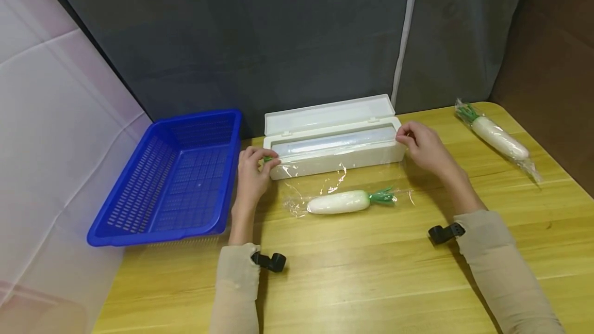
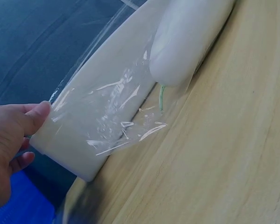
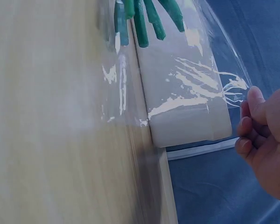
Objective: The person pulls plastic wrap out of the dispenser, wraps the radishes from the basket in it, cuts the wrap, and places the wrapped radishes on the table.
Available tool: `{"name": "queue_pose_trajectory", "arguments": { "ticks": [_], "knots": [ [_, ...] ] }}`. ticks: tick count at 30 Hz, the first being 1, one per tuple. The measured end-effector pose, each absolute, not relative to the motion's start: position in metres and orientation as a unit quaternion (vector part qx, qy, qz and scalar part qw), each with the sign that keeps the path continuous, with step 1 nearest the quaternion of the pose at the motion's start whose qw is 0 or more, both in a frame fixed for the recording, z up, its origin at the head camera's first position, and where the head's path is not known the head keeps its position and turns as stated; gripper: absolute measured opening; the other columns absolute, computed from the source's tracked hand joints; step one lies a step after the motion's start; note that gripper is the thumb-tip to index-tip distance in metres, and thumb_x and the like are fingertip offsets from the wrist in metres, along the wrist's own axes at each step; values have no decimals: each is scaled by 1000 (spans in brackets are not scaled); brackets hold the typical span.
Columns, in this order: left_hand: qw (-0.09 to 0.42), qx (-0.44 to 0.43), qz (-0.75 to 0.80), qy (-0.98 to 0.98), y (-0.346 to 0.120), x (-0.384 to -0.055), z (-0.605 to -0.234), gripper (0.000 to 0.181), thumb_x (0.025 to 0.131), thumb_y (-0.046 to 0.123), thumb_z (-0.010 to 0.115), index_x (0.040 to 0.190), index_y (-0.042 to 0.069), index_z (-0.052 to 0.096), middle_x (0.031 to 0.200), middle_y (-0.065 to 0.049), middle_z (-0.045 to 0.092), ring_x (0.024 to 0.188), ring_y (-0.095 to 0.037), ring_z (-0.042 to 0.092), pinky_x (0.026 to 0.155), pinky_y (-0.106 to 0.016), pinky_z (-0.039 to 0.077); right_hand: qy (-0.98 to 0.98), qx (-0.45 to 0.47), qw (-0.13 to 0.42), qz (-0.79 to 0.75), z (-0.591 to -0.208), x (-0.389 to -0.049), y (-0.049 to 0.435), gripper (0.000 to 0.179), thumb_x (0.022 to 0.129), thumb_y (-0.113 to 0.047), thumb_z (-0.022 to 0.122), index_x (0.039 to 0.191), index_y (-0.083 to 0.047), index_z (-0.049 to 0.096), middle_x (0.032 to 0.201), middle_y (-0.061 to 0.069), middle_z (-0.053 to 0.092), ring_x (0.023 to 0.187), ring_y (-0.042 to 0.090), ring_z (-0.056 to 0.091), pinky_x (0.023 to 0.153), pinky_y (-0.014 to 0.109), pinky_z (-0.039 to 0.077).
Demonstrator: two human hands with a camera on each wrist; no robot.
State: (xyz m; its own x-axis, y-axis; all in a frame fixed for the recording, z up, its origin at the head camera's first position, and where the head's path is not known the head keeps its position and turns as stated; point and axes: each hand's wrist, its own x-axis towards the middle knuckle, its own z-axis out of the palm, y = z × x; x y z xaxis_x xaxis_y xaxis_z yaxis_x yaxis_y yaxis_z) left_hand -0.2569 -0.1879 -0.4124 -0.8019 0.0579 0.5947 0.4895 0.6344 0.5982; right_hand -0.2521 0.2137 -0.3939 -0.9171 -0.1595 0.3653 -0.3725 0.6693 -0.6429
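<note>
My left hand [image 1: 252, 177] pinches one edge of clear cling film [image 2: 116, 107] between thumb and finger, at the left end of a white cling film box [image 1: 339, 161]. At the box's right end, my right hand [image 1: 424, 148] pinches the film's other edge. The sheet hangs down over the box front and reaches a white radish [image 1: 341, 202] with green stalk ends, lying on the table before the box. Film lies around this radish, its ends loose and crinkled. The box lid [image 1: 331, 115] is raised, with the film roll [image 1: 334, 140] showing inside. Something small and green shows by my left fingers.
A blue plastic basket [image 1: 221, 205] stands left of the box. At the far right of the wooden table [image 1: 352, 277] lies another radish [image 1: 498, 138] in film, with twisted ends. A dark grey curtain [image 1: 278, 40] hangs behind the box.
</note>
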Motion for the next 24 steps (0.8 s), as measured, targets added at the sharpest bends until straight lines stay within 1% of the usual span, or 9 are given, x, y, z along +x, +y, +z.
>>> {"name": "queue_pose_trajectory", "arguments": {
  "ticks": [6, 11, 16, 19, 24],
  "knots": [
    [272, -159, -395, -863, -187, -257, -411, 14, 79, 5, 82, 82, -1, 71, 96, -18, 62, 92, -35, 50, 81, -40, 38, -904, 145, 132, 379, -394, -252, 216, 7, 102, -4, 57, 103, 3, 57, 89, 15, 54, 80, 25, 46, 69, 30, 36],
    [251, -157, -393, -871, -187, -256, -409, 12, 83, 6, 79, 84, -2, 69, 99, -19, 61, 95, -36, 48, 85, -40, 38, -904, 143, 130, 381, -392, -251, 216, 9, 103, -6, 57, 103, 3, 57, 89, 15, 55, 80, 25, 46, 70, 30, 36],
    [253, -172, -388, -870, -188, -253, -404, 11, 85, 5, 78, 84, -1, 68, 101, -19, 62, 96, -36, 49, 82, -39, 40, -903, 148, 127, 382, -391, -251, 217, 9, 102, -6, 58, 102, 3, 59, 88, 15, 56, 78, 25, 47, 69, 30, 36],
    [256, -185, -385, -867, -188, -253, -402, 11, 85, 4, 77, 83, 0, 67, 98, -18, 64, 93, -36, 50, 79, -38, 41, -904, 149, 124, 381, -391, -252, 218, 8, 102, -6, 59, 101, 2, 59, 86, 14, 57, 77, 24, 47, 67, 28, 37],
    [242, -191, -389, -868, -190, -252, -398, 9, 88, 0, 75, 85, -1, 66, 87, -16, 66, 84, -33, 55, 76, -41, 46, -904, 140, 94, 393, -390, -250, 221, 10, 102, -10, 59, 104, 0, 60, 88, 14, 58, 77, 24, 47, 63, 24, 38]
  ]
}}
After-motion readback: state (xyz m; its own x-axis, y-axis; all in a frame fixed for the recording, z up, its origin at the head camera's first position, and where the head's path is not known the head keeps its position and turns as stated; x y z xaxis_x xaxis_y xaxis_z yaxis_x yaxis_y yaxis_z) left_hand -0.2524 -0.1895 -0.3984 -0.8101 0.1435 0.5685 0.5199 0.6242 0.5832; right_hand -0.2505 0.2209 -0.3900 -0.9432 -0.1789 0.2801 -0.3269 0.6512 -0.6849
